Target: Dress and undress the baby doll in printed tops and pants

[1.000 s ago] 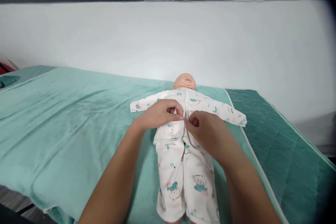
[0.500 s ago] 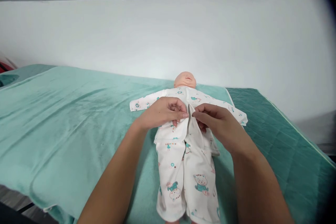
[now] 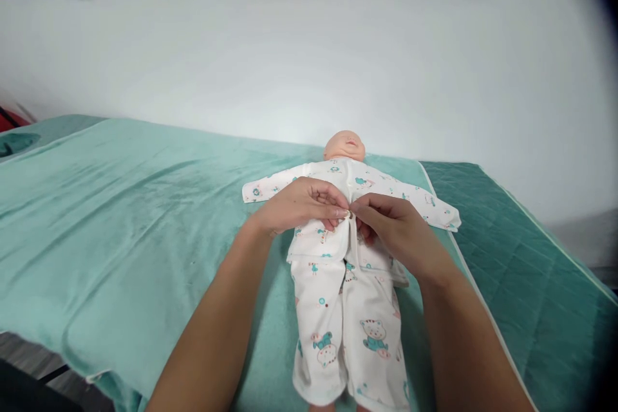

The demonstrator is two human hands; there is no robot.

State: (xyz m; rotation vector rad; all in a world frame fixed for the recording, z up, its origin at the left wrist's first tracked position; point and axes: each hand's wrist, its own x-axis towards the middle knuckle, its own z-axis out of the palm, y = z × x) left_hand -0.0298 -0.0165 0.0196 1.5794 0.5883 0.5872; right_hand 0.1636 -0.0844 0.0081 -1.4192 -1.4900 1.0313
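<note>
A baby doll point(image 3: 346, 145) lies on its back, dressed in a white printed jacket point(image 3: 321, 246) and matching trousers point(image 3: 371, 341). Over its belly, my left hand point(image 3: 309, 205) pinches the jacket's left front edge between thumb and fingers. My right hand point(image 3: 386, 222) pinches the other front edge, its fingertips almost meeting those of the left. A small round fastener shows between the two thumbs; whether it is closed I cannot tell. Below my hands the jacket fronts hang apart, while the upper chest is closed. Both sleeves lie spread outward.
The doll rests on a light green blanket point(image 3: 145, 219) that covers the bed. To the right lies a darker green quilted cover point(image 3: 521, 270). A white wall point(image 3: 290, 64) rises behind. At the lower left the blanket's edge hangs over the bedside.
My right hand has drawn its jacket edge leftward to meet the left one, narrowing the gap between them. The whole view has shifted slightly.
</note>
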